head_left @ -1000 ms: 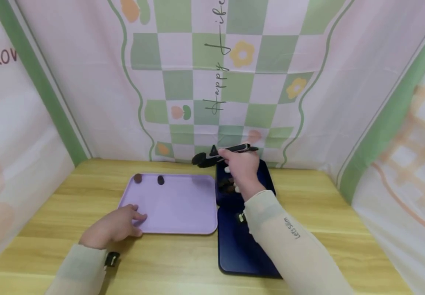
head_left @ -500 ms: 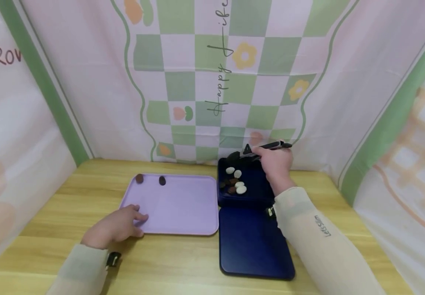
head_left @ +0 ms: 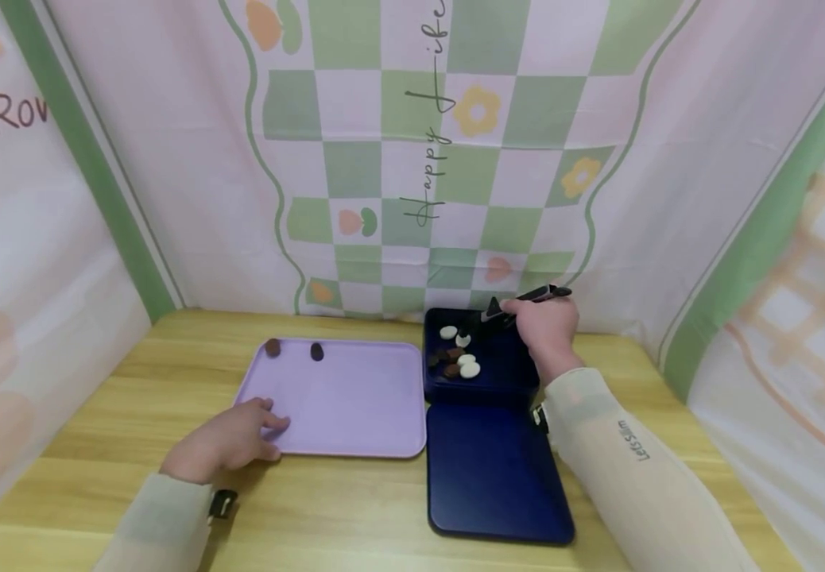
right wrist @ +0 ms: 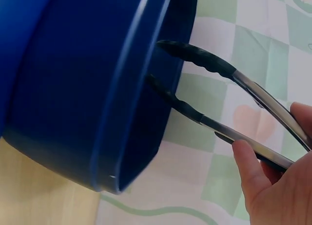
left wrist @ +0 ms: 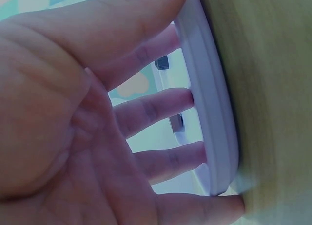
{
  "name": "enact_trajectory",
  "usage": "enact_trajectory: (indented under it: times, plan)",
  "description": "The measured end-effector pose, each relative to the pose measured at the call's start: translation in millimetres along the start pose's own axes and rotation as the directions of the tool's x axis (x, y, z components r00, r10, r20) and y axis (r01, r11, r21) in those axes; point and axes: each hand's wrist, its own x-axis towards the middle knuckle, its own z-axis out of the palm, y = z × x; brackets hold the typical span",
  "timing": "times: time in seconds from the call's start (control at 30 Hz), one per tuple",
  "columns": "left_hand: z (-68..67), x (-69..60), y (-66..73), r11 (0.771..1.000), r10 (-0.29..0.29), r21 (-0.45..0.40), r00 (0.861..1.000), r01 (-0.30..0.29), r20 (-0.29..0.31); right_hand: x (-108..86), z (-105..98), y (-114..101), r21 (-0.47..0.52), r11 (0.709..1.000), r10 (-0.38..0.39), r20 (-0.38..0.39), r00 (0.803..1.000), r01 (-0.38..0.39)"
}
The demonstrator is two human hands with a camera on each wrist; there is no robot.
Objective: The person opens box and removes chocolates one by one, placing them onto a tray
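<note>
My right hand (head_left: 550, 326) grips a pair of tongs (right wrist: 263, 93) with metal arms and black tips. In the right wrist view the tongs' arms stand apart, with their tips inside the dark blue box (head_left: 484, 392). In the head view the tips are close to a white pebble (head_left: 463, 342); whether they touch it I cannot tell. Several white and brown pebbles lie in the box. My left hand (head_left: 235, 437) rests at the near left corner of the purple tray (head_left: 355, 405), fingers extended over the rim. On that tray lie a brown pebble (head_left: 273, 347) and a black pebble (head_left: 317, 351).
A dark blue lid (head_left: 500, 477) lies flat in front of the box, right of the tray. All stand on a wooden table (head_left: 334, 508). A patterned cloth (head_left: 355, 171) hangs close behind the box and at both sides.
My right hand has moved the tongs rightward from above the tray-box gap, then lowered their tips into the box. The left hand stays on the tray corner.
</note>
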Motion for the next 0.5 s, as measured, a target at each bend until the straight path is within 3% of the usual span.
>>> enact_trajectory:
  times: [0.5]
  plan:
    - [0.8, 2.0, -4.2, 0.999, -0.026, -0.02, 1.0, 0.026, 0.011, 3.2, -2.5, 7.3, -0.02, 1.0, -0.005, 0.003, 1.0, 0.005]
